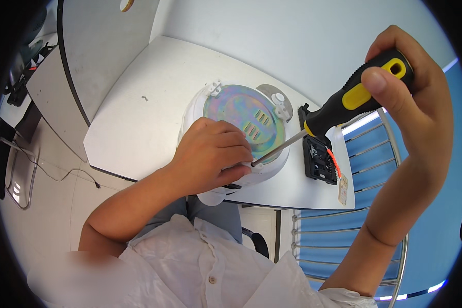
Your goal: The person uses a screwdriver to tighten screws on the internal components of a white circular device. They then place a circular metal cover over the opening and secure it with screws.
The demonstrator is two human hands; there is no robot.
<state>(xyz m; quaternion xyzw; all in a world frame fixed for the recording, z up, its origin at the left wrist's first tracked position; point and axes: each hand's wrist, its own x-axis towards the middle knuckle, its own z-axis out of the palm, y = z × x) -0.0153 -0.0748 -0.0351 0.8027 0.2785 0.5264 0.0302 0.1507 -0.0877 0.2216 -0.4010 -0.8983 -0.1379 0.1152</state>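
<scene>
A white table (143, 120) spreads across the middle of the scene, a grey partition (105, 46) rising at its left and a metal railing (404, 256) curving past its right side. A person in a white shirt (190, 256) sits at the near edge, bent over a round white appliance (275, 168). It lies on the table close to that edge, its base plate (228, 105), shimmering in rainbow tints and cut with slots, facing up.

The right hand (416, 100), raised at the right, is wrapped around the handle of a black-and-yellow screwdriver (331, 110), thumb pressed along its side. The tool slants down to the left, its steel shaft (280, 149) reaching the near rim of the appliance. The left hand (210, 151) rests on the near left part of the base plate, fingers bent and fingertips just beside the screwdriver's tip; whether they pinch anything cannot be told.

Right of the appliance, an open black case (318, 163) lies on the table, small pieces inside too fine to make out. A small card (343, 191) lies nearer the right edge, and a slim orange-red item (334, 161) lies along the case's right side.
</scene>
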